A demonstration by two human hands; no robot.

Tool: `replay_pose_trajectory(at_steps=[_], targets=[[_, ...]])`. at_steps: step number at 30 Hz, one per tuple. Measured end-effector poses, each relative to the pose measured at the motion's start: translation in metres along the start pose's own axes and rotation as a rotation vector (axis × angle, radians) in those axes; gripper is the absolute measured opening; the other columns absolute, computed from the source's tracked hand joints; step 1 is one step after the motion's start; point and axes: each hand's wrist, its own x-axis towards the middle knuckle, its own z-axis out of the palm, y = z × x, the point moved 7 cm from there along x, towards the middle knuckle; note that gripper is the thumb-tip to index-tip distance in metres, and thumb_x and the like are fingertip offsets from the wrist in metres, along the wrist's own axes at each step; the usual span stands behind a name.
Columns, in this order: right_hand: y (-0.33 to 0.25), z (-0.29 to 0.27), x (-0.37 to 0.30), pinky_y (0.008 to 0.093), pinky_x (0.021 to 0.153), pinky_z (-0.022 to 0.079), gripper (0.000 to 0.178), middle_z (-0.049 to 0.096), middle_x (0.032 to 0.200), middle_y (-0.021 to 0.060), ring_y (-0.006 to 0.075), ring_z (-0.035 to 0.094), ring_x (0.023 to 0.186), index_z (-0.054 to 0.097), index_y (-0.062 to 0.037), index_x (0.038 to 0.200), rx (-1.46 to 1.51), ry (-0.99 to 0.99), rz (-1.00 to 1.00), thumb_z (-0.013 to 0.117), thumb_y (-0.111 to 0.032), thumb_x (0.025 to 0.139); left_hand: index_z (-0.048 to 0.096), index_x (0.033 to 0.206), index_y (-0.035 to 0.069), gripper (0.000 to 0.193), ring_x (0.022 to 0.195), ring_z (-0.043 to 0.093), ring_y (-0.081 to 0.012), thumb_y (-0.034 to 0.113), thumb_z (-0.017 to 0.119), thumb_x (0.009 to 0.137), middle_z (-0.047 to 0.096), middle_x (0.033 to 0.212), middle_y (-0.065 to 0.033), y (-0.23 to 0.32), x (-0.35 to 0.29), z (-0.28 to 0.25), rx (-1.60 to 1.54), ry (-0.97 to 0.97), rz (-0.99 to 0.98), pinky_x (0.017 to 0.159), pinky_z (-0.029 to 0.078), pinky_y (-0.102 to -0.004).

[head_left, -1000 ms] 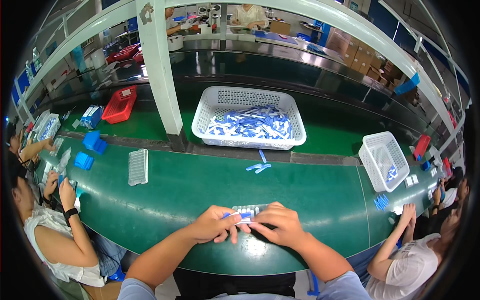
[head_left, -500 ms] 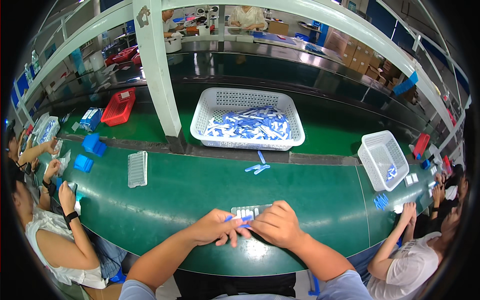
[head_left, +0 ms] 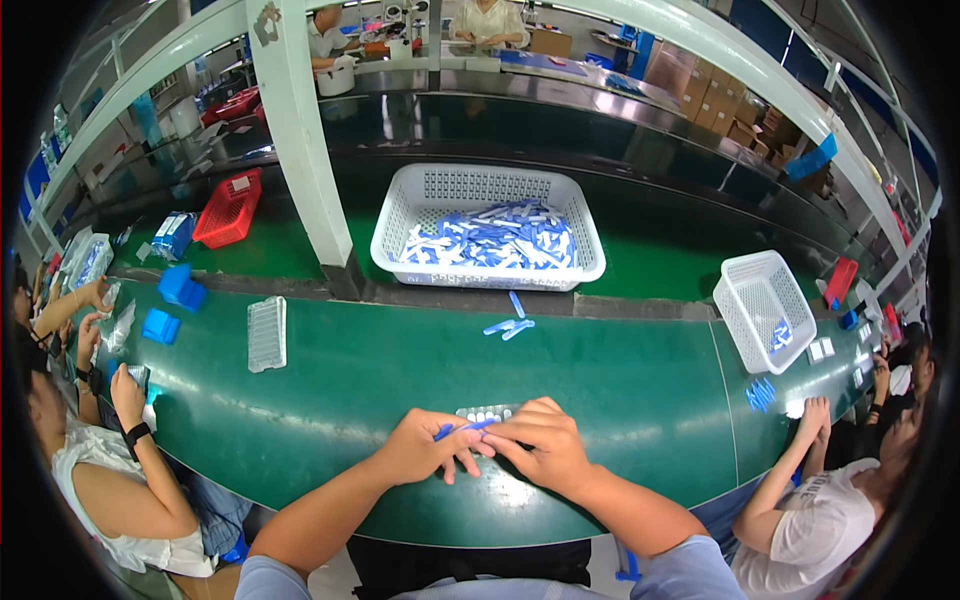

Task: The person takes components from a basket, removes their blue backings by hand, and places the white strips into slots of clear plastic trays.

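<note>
My left hand [head_left: 424, 447] is closed around slim blue plastic sticks [head_left: 446, 431], thumb on top and lower fingers loosely bent. Close against it, my right hand [head_left: 545, 442] pinches the right end of a blue stick with thumb and fingertips. The fingers hide much of what is held. Just beyond my hands lies a clear plastic tray [head_left: 466, 411] with several white pieces in a row, partly covered by my right hand. Farther off on the green table, a few loose blue sticks [head_left: 511, 328] lie below a large white basket [head_left: 392, 240] heaped with blue and white sticks.
A white post [head_left: 305, 140] rises left of the basket. On the left are a clear ribbed tray [head_left: 267, 335], blue blocks [head_left: 181, 288] and a red basket [head_left: 228, 208]. A smaller white basket [head_left: 738, 290] stands right. Co-workers sit close on both sides.
My right hand has shifted slightly left and its fingers now meet the left hand's more closely over the blue stick. The whole view has tilted a little.
</note>
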Motion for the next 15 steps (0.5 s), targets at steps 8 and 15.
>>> replay_pose_trajectory(at_steps=[8, 15], targets=[[0.022, -0.001, 0.005, 0.0293, 0.067, 0.05, 0.02, 0.073, 0.084, 0.0098, 0.016, 0.063, 0.07, 0.076, -0.0007, 0.104, 0.192, 0.005, 0.265, 0.073, -0.002, 0.084, 0.069, 0.11, -0.008, 0.024, 0.074, 0.075, -0.0215, 0.013, 0.066, 0.099, 0.074, 0.099, -0.0201, 0.002, 0.005, 0.0, -0.215, 0.003, -0.046, 0.047, 0.057, -0.0251], [0.028, 0.006, 0.004, 0.0258, 0.063, 0.048, 0.012, 0.072, 0.076, 0.0057, 0.0099, 0.062, 0.068, 0.076, 0.002, 0.097, 0.39, -0.056, 0.397, 0.075, -0.003, 0.087, 0.069, 0.114, -0.006, 0.025, 0.081, 0.077, -0.0231, 0.013, 0.067, 0.099, 0.075, 0.101, -0.0151, 0.0, 0.009, -0.01, -0.158, 0.084, -0.057, 0.056, 0.06, -0.0271]])
